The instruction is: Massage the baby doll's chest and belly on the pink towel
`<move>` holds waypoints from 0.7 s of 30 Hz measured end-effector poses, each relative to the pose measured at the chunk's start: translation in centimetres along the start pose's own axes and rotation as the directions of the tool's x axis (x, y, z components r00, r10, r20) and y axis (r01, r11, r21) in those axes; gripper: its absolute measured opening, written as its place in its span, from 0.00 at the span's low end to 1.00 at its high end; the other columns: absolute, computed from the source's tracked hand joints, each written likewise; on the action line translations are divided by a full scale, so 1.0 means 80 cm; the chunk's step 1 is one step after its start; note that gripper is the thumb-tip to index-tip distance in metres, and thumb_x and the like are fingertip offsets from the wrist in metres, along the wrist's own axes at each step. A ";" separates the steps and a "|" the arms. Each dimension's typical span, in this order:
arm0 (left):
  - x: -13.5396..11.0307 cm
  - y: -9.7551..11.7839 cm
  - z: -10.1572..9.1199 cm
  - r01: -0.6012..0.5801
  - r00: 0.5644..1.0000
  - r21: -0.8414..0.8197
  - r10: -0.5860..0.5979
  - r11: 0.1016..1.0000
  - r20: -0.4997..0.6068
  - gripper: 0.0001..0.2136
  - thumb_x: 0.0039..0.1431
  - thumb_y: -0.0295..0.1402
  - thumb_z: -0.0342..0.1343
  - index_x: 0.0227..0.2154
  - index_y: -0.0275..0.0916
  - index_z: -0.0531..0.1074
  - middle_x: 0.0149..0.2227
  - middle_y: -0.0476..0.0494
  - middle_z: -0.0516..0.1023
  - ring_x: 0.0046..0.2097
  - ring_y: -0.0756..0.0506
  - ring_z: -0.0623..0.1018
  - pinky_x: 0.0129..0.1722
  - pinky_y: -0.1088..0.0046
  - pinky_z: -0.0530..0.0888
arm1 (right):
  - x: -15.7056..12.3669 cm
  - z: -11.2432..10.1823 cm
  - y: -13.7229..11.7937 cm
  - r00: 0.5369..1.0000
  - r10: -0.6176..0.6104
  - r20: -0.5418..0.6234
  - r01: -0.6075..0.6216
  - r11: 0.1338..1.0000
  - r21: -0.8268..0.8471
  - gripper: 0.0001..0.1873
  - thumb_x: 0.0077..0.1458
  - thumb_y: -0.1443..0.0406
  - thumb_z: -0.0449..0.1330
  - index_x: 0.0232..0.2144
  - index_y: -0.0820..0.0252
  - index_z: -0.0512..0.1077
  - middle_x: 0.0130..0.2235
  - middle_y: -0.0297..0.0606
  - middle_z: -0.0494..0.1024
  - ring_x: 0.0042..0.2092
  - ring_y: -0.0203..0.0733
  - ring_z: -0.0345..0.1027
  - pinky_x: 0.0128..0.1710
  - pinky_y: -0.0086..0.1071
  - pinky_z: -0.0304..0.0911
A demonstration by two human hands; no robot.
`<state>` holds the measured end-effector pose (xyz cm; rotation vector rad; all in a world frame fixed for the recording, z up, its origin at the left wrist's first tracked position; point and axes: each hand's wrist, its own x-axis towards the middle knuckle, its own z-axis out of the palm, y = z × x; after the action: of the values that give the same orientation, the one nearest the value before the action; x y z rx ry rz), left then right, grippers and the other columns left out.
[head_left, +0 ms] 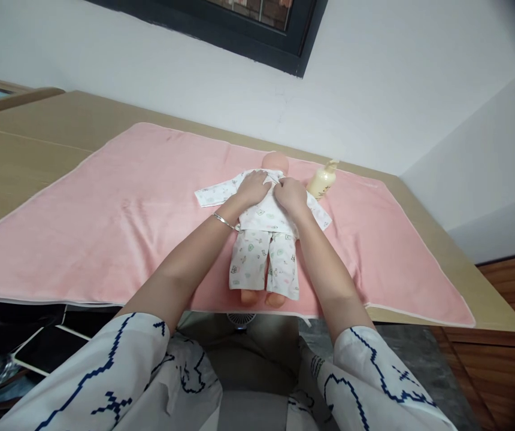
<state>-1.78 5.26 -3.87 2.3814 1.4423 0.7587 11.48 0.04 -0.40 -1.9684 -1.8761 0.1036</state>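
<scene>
A baby doll [264, 239] lies on its back on a pink blanket [118, 221], dressed in a white printed top and trousers. Its head [275, 161] points away from me and its bare feet reach the table's near edge. My left hand [253, 187] rests on the doll's chest with fingers curled onto the top's fabric. My right hand [291, 193] is beside it, fingers pinched on the top near the collar. Both hands meet at the middle of the chest. A metal bangle [226, 222] sits on my left wrist.
A cream pump bottle [323, 181] lies on the blanket just right of the doll's shoulder. The blanket covers a light wooden table [28, 149] set against a white wall. A dark tablet-like device [48, 350] lies low at the left. Wooden floor shows at the right.
</scene>
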 end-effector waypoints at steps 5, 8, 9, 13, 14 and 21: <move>-0.015 0.035 -0.013 0.034 0.999 0.103 -0.035 0.994 0.008 0.16 0.67 0.29 0.44 0.46 0.33 0.77 0.50 0.30 0.80 0.53 0.36 0.79 0.54 0.59 0.74 | 0.014 0.009 0.031 0.990 -0.139 0.010 0.138 0.986 0.090 0.20 0.65 0.60 0.44 0.43 0.60 0.74 0.50 0.50 0.80 0.51 0.56 0.72 0.53 0.46 0.65; -0.018 0.037 -0.014 0.043 0.999 0.050 -0.042 0.998 -0.008 0.15 0.65 0.29 0.46 0.45 0.36 0.78 0.50 0.32 0.81 0.53 0.37 0.79 0.55 0.61 0.73 | 0.018 0.019 0.042 0.971 -0.235 -0.051 0.239 0.963 0.125 0.21 0.65 0.62 0.44 0.51 0.61 0.71 0.56 0.49 0.77 0.57 0.53 0.69 0.59 0.46 0.62; -0.017 0.032 -0.012 0.050 0.999 0.014 -0.049 0.999 -0.012 0.16 0.65 0.30 0.46 0.47 0.36 0.77 0.52 0.34 0.81 0.55 0.38 0.79 0.57 0.62 0.73 | 0.018 0.021 0.042 0.967 -0.248 -0.065 0.254 0.959 0.124 0.22 0.64 0.63 0.44 0.53 0.62 0.70 0.58 0.49 0.75 0.59 0.52 0.68 0.61 0.45 0.60; -0.006 0.005 0.003 0.055 0.998 -0.059 -0.056 0.997 -0.024 0.22 0.64 0.34 0.47 0.59 0.35 0.70 0.64 0.37 0.71 0.65 0.38 0.69 0.66 0.62 0.65 | 0.011 0.021 0.024 0.988 -0.146 -0.040 0.147 0.988 0.035 0.22 0.63 0.63 0.44 0.51 0.66 0.72 0.55 0.54 0.77 0.57 0.58 0.70 0.59 0.49 0.63; -0.003 0.000 0.008 0.059 0.998 -0.048 -0.061 0.997 -0.030 0.24 0.65 0.35 0.46 0.62 0.32 0.67 0.67 0.35 0.68 0.68 0.37 0.66 0.68 0.60 0.62 | 0.008 0.019 0.017 0.993 -0.111 -0.027 0.111 0.994 0.004 0.22 0.64 0.64 0.44 0.49 0.66 0.73 0.52 0.56 0.79 0.54 0.60 0.71 0.56 0.50 0.64; -0.002 0.009 0.019 0.034 0.996 0.011 -0.033 0.999 -0.085 0.22 0.67 0.30 0.43 0.60 0.29 0.68 0.64 0.30 0.70 0.68 0.36 0.66 0.70 0.54 0.59 | 0.007 0.011 0.007 0.989 -0.131 0.062 0.134 0.990 -0.053 0.22 0.65 0.65 0.43 0.49 0.70 0.72 0.54 0.60 0.77 0.55 0.60 0.70 0.57 0.52 0.63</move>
<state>-0.46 4.85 -4.88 2.3543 1.5199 0.8542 11.73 0.80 -1.27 -1.8897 -2.0635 0.0699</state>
